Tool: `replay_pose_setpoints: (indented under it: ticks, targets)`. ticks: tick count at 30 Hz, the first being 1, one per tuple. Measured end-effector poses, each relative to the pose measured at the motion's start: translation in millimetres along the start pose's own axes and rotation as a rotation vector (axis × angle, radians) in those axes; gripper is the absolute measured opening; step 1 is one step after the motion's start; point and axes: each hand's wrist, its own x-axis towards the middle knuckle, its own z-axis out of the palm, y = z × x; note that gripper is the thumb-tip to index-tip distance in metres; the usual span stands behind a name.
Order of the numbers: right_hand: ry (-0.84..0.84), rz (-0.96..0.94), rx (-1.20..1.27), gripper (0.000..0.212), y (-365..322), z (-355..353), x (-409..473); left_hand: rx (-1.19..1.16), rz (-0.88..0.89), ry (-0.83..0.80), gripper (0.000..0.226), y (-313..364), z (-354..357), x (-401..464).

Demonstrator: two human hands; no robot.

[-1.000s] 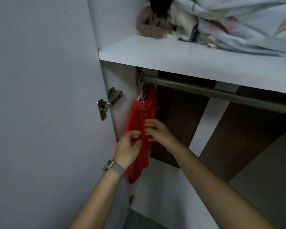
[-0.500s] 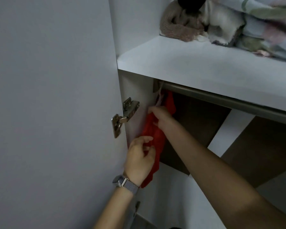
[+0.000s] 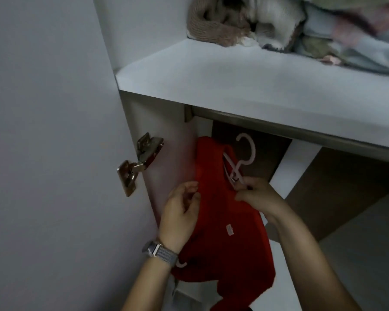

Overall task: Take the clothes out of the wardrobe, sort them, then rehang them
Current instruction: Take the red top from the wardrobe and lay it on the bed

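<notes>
Matt red cloth garment (image 3: 225,221), pale plastic hanger (image 3: 245,158), shiny metal hinge (image 3: 139,162)

A plain white wardrobe door (image 3: 45,131) stands open on a silver metal hinge (image 3: 138,163). Inside, a white shelf board (image 3: 245,86) spans dim brown back panels (image 3: 337,187) — light is low.
</notes>
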Motion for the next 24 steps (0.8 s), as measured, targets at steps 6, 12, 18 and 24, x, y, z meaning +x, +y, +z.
replay_pose_setpoints:
  ticks: [6,12,18,24]
  targets:
    - [0.241,-0.112,-0.430,0.048,55,-16,-26,0.089,0.155,-0.179,0.037,-6,30,-6]
    - [0.199,-0.147,-0.470,0.050,93,-52,-90,0.461,0.285,-0.454,0.060,-1,72,-14]
    - [0.365,-0.221,-0.393,0.049,127,-89,-168,0.400,0.497,-0.587,0.052,36,110,-45]
    - [0.746,-0.092,-0.372,0.035,167,-117,-259,0.299,0.554,-0.546,0.053,77,145,-93]
